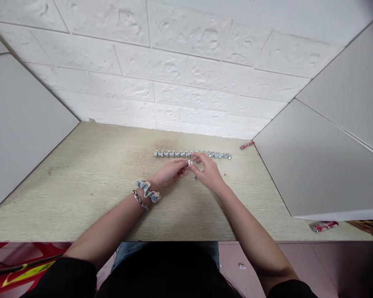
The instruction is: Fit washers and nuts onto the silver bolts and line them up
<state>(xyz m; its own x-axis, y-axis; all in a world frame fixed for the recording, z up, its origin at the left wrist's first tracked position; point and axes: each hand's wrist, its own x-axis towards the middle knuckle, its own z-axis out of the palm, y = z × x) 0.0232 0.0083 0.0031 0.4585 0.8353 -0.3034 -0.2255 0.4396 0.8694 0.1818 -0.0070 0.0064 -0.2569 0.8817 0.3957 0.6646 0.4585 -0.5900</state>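
Observation:
My left hand (170, 171) is closed, its fingertips pinching a small shiny silvery piece (189, 162) too small to make out fully. From the other side comes my right hand (207, 171); its thumb is at the piece, while its forefinger stands apart near the row behind. That row (168, 153) is made of several small metal parts that look like bolts with washers or nuts. The left ones stand upright and the right ones (220, 155) seem tilted or lying. My right hand hides part of the row's middle. One loose small metal part (195, 178) lies just below my hands.
The pale wooden tabletop (105, 198) ends at a white brick-patterned wall (170, 87). Grey panels (25, 124) flank it on both sides. A red battery-like cylinder (246, 145) lies by the right panel, and another (325, 226) near the front right edge.

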